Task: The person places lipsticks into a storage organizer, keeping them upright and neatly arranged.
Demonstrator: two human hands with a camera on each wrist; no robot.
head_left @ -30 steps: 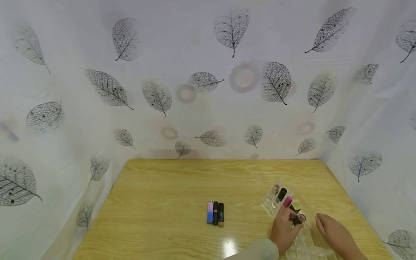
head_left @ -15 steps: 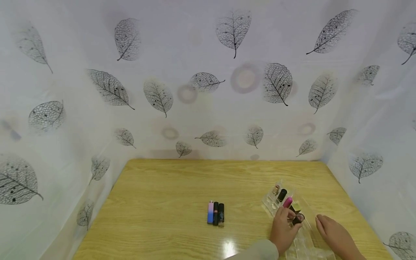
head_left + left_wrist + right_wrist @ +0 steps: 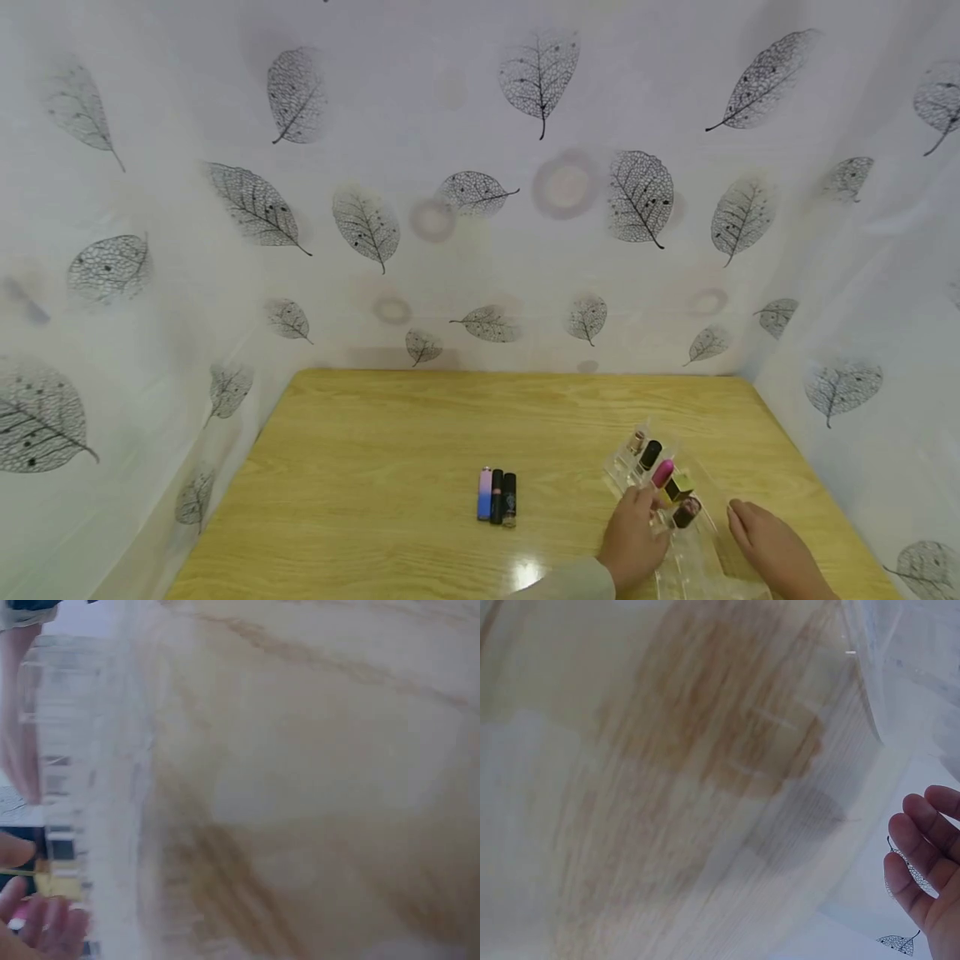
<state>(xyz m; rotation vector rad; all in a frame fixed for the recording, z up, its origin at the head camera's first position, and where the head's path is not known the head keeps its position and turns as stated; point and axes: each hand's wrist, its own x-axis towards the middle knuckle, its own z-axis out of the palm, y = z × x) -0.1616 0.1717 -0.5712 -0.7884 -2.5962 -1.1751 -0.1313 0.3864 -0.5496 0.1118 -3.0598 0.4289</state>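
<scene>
A clear plastic organizer stands at the right of the table. Upright in its slots are a dark lipstick with a patterned top, a black-and-gold square tube, a magenta lipstick, a black one and a small brownish one. My left hand is at the organizer's left side, fingertips by the slots, holding nothing; its fingers look relaxed in the left wrist view. Beside the organizer's right edge is my right hand, empty, with loosely bent fingers.
Left of the organizer, a pink-and-blue lipstick, a black one with a reddish band and another black tube lie side by side on the wooden table. A leaf-patterned curtain surrounds the table's back and sides.
My left hand has let go of the dark patterned lipstick, which now stands in the organizer, and has drawn back to the left. My right hand has hardly moved.
</scene>
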